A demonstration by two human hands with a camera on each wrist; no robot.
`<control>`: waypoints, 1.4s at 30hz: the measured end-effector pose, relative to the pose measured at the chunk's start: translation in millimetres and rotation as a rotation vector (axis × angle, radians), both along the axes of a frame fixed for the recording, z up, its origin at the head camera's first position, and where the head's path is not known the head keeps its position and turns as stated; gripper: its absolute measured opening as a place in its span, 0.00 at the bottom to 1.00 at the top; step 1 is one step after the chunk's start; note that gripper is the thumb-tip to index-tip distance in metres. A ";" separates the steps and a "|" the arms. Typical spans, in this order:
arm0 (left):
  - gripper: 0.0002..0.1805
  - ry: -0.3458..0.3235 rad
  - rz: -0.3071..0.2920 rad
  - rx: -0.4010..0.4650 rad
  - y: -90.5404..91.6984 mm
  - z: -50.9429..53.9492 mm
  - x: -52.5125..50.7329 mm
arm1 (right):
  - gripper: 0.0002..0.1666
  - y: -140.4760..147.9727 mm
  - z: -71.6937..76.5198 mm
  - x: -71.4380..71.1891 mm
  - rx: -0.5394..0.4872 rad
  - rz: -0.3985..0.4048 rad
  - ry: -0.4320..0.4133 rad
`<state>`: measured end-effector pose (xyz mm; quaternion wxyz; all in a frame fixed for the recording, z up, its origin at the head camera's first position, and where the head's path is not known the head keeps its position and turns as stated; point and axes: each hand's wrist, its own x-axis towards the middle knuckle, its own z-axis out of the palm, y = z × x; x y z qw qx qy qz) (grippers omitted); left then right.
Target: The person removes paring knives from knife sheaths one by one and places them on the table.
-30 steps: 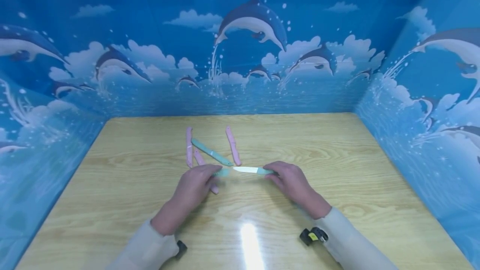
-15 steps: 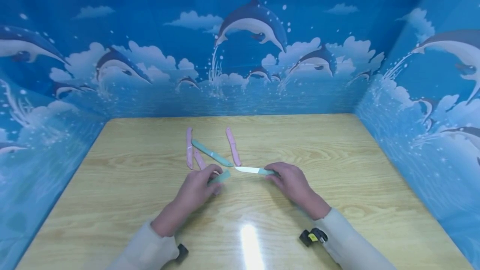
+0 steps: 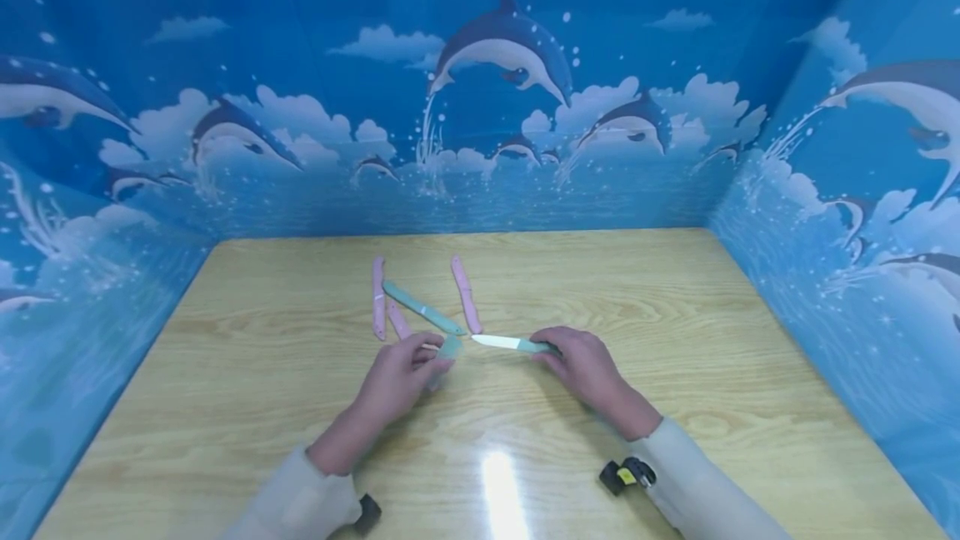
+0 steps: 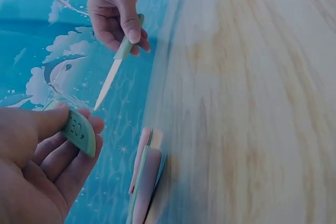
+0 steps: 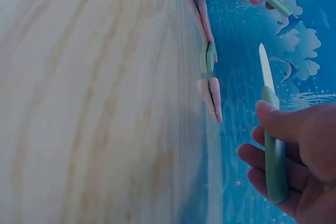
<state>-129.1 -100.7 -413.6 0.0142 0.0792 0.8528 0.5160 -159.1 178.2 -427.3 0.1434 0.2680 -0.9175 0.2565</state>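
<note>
My left hand [image 3: 397,373] pinches a light green knife sheath [image 4: 80,134] between thumb and fingers, dark lettering showing on its side. The right hand [image 3: 585,367] holds a paring knife [image 3: 497,342] by its green handle, thumb along one side. Its bare white blade points left at the sheath, with a small gap between tip and sheath. Just beyond the hands lies a sheathed green knife [image 3: 423,307]. Three pink sheathed knives lie near it: one upright-lying pink knife [image 3: 378,298] at left, another pink knife [image 3: 467,294] at right, and a third pink knife [image 3: 398,321] partly hidden by my left hand.
A wood-grain table [image 3: 660,290] carries everything. Blue dolphin-printed curtains [image 3: 480,190] stand along its back and both sides. A bright light reflection shows on the tabletop between the forearms.
The left hand has lifted the sheath a little and turned it, so its end now tilts upward. The right hand with the knife has shifted only slightly to the right.
</note>
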 end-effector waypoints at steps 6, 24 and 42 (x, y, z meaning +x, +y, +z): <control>0.15 -0.229 -0.010 0.351 -3.7 2.1 -4.2 | 0.14 0.1 -1.0 -0.1 -0.002 -0.006 0.000; 0.18 -0.352 -0.105 0.496 -9.5 -1.7 -4.7 | 0.14 -4.6 1.1 1.5 -0.038 -0.045 -0.046; 0.15 -0.350 -0.157 0.498 -8.6 -4.4 -6.4 | 0.13 -14.3 16.7 3.4 -0.399 -0.102 -0.460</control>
